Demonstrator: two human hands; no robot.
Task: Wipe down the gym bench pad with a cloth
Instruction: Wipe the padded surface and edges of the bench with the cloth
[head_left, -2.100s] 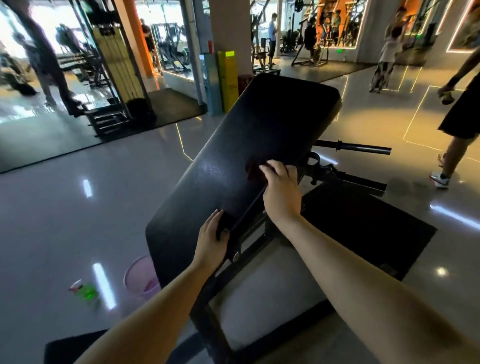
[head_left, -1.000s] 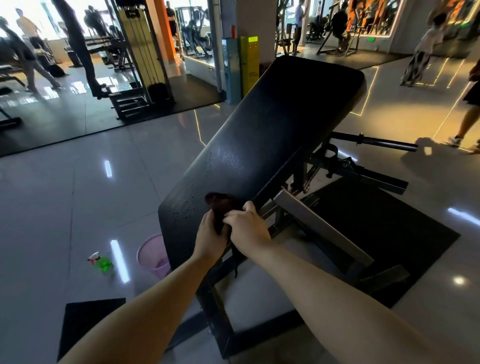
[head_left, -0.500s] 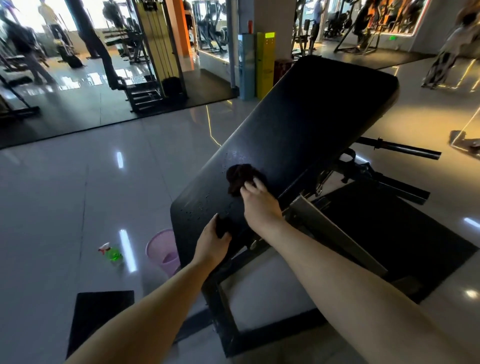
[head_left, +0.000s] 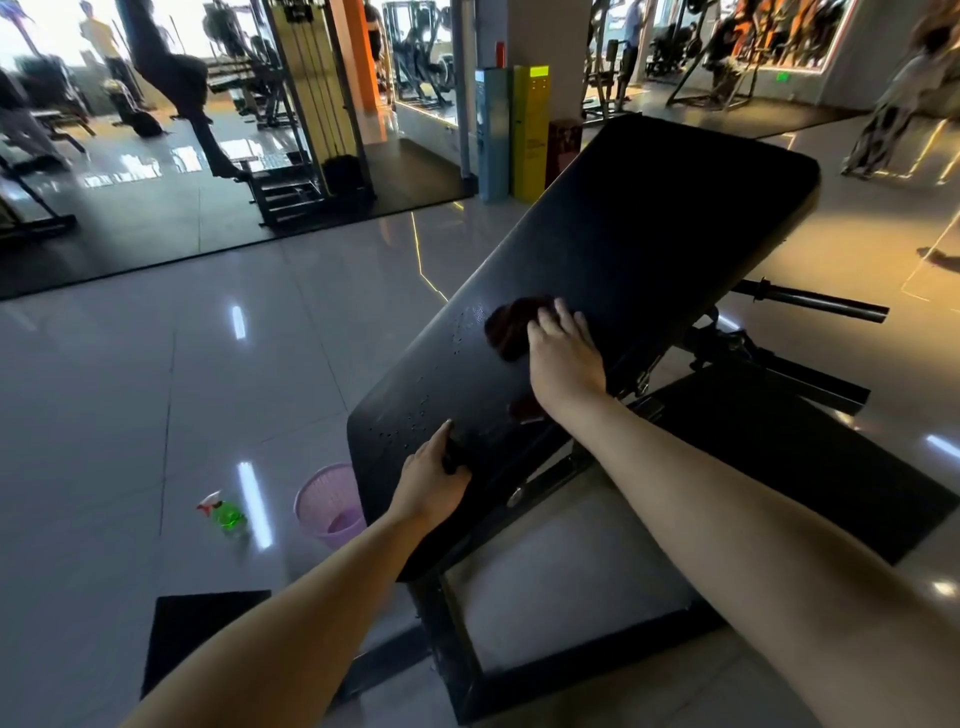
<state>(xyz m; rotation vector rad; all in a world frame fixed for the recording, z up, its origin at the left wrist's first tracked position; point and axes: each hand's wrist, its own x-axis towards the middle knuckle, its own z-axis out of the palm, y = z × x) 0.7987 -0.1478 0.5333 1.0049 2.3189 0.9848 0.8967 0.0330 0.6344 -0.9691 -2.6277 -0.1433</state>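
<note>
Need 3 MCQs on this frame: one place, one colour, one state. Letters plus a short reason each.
1. Where is the cloth?
A. on the pad, under the right hand
B. in the basket
C. on the floor mat

2. What colour is the basket on the floor?
A. yellow
B. pink
C. black

3. What is the left hand doing?
A. holding the spray bottle
B. hanging free
C. gripping the pad's near edge

Answers:
1 A: the right hand presses the dark cloth onto the pad.
2 B: its mesh wall is pink, beside the green spray bottle.
3 C: its fingers curl over the lower edge of the pad; the bottle lies on the floor, untouched.
</note>
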